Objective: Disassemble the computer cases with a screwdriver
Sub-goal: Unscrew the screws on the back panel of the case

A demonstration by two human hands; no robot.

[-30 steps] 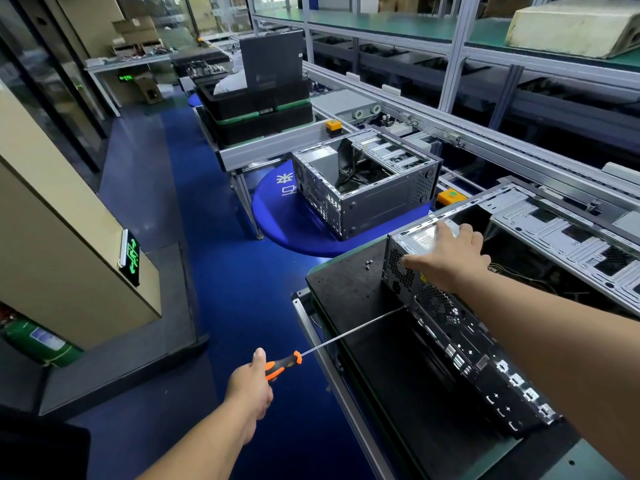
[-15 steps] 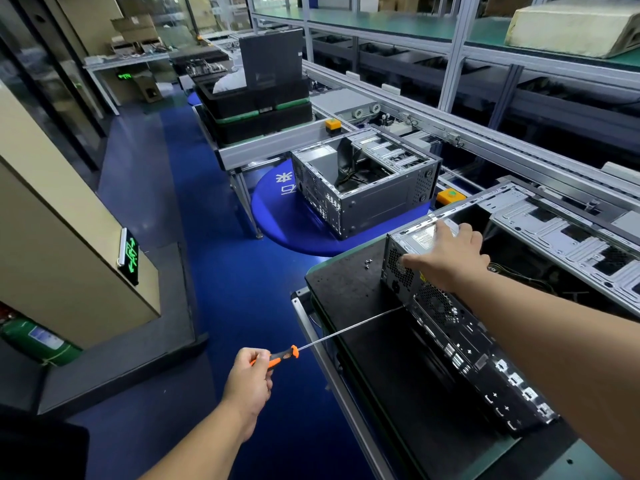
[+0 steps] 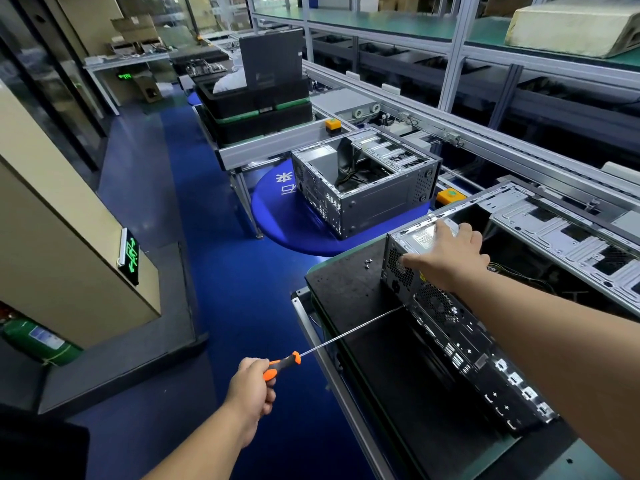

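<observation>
Computer case [image 3: 460,327] was laid at the far-left corner of the black worktable [image 3: 349,289] | orange-handled screwdriver [image 3: 281,366] was gripped by left hand [image 3: 251,389], tip at rear panel | right hand [image 3: 446,259] was pressed flat on top, fingers extended | judged heavy, rigid, sharp-edged; best steadied at the frame's top edges.

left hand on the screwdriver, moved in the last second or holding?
Yes, slightly. The left hand slid back down the screwdriver handle, away from the workbench edge, baring more orange grip; the tip stays at the computer case.
</observation>
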